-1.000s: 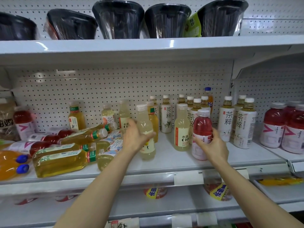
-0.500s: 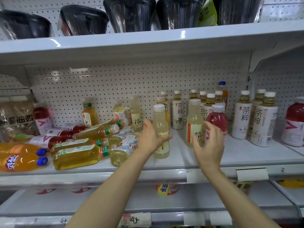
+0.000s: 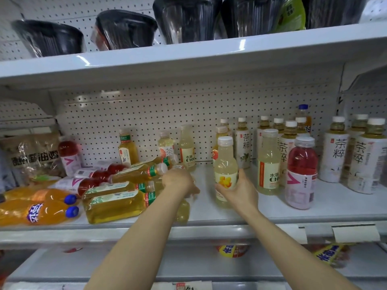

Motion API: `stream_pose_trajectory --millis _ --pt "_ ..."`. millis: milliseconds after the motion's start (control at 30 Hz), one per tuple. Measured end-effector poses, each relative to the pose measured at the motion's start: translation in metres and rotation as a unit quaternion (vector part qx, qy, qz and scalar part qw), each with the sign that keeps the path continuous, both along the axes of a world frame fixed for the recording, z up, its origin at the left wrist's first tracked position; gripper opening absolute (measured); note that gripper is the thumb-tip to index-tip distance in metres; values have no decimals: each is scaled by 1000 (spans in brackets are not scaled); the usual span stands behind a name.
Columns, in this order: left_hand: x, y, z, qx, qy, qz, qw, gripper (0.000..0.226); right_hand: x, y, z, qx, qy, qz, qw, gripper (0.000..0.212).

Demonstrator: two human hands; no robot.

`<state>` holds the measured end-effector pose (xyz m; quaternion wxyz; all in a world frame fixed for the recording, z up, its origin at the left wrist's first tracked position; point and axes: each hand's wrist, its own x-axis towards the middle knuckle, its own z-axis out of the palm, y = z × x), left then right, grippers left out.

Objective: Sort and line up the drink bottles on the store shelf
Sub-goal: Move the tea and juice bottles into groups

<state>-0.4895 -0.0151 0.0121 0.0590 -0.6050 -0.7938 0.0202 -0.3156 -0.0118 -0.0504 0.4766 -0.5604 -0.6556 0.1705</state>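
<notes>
On the white shelf [image 3: 272,208] my right hand [image 3: 240,193] grips an upright pale yellow bottle [image 3: 225,162] with a yellow fruit label, thumb on its right side. My left hand [image 3: 179,183] reaches palm down into the heap of lying bottles, and its fingers curl over a lying pale bottle [image 3: 183,212] that the wrist partly hides. Lying green tea bottles [image 3: 117,203] sit just left of that hand. A pale C100 bottle [image 3: 269,164] and a red drink bottle [image 3: 301,174] stand right of my right hand.
White-labelled tea bottles [image 3: 337,151] stand in rows at the back right. Orange soda bottles [image 3: 35,212] and red bottles [image 3: 92,183] lie at the left, beside a snack bag [image 3: 33,158]. Black bowls [image 3: 186,19] fill the upper shelf.
My right hand left the red bottle and moved left onto the pale yellow bottle. My left hand let go of that bottle and dropped left onto the lying bottles.
</notes>
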Motion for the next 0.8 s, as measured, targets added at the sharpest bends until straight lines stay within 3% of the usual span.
stream_pose_trajectory --millis 100,200,300,367,433,600,800 --pt "-1 10 6 -40 -64 9 997 59 2 -2 0 0 5 1 1000 88" --pt "-8 17 5 -20 -142 10 990 57 4 -4 -2 5 17 -15 1000 81" --pt "-12 28 8 78 -210 17 974 60 4 -4 -3 1 23 -26 999 76" --pt "-13 39 11 170 -249 21 953 82 3 -5 -4 3 22 -27 999 76" --pt "-11 49 10 235 -267 11 935 96 3 -4 -4 6 20 -26 999 75" --pt "-6 76 -10 315 -306 -15 898 92 4 -5 -5 8 2 -30 1000 72" --pt "-3 95 -17 322 -290 -11 901 93 4 -4 -5 11 1 -34 999 73"
